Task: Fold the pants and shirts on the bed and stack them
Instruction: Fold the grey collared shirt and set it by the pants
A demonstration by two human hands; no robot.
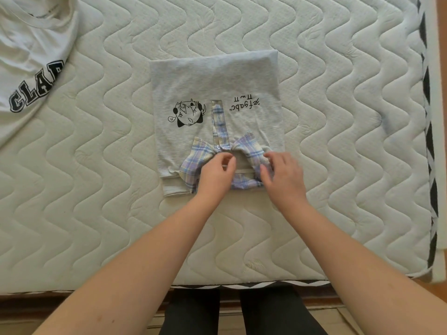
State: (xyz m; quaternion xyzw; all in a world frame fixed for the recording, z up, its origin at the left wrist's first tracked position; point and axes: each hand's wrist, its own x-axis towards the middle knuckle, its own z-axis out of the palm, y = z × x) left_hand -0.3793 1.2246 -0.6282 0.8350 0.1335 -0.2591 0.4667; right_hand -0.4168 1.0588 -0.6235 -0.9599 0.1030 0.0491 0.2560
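Observation:
A grey shirt [217, 81] with a plaid collar [197, 157] lies folded into a rectangle in the middle of the bed, collar end toward me. It bears a black cartoon print and some lettering. My left hand [216, 174] pinches the collar near its middle. My right hand [284, 175] grips the collar's right side, fingers curled into the plaid fabric. A white shirt with black letters [31, 68] lies unfolded at the bed's far left corner, partly out of view.
The quilted white mattress [338, 117] fills the view. Its right edge [433, 141] and near edge [242, 284] are trimmed in black and white. Below the near edge are my dark-clad legs [242, 310] and a wooden floor.

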